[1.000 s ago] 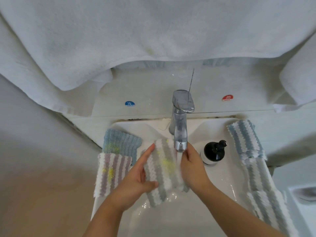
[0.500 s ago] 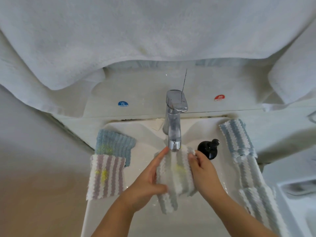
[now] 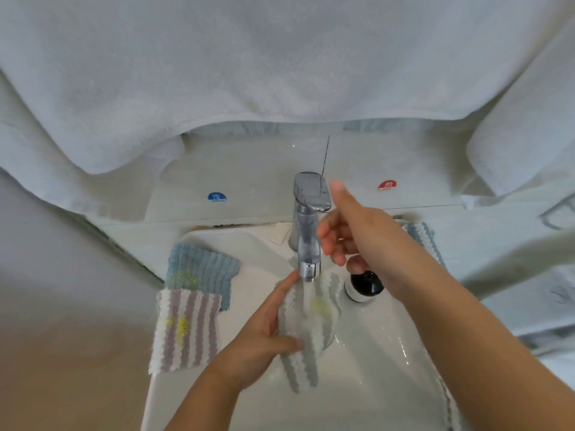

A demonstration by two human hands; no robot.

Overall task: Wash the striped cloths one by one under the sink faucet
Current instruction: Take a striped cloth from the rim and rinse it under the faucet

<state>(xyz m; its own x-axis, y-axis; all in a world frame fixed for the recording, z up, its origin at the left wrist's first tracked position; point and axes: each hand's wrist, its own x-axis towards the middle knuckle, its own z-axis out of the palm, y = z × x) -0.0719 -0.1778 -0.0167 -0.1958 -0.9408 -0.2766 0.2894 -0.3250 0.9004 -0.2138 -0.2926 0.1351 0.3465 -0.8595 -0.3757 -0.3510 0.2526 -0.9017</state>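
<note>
Head view: my left hand (image 3: pixel 261 340) pins the grey cloth (image 3: pixel 306 331) under the faucet (image 3: pixel 308 225) stream to soak it. My right hand (image 3: pixel 351 234), fingers loose and empty, reaches the lever, likely adjusting flow.

A grey-and-white striped cloth (image 3: pixel 306 331) with a yellow stain; a purple-and-white striped cloth (image 3: pixel 185 332), stained yellow too; a plain blue cloth (image 3: pixel 200 270); chrome faucet (image 3: pixel 306 219); black-capped bottle (image 3: pixel 362 286); white sink (image 3: pixel 373 384).

Polished chrome faucet (image 3: pixel 306 231); glossy wet white sink (image 3: pixel 373 362); fluffy ribbed striped cloth (image 3: pixel 306 325) beneath; matt terry towel (image 3: pixel 280 57) above.
</note>
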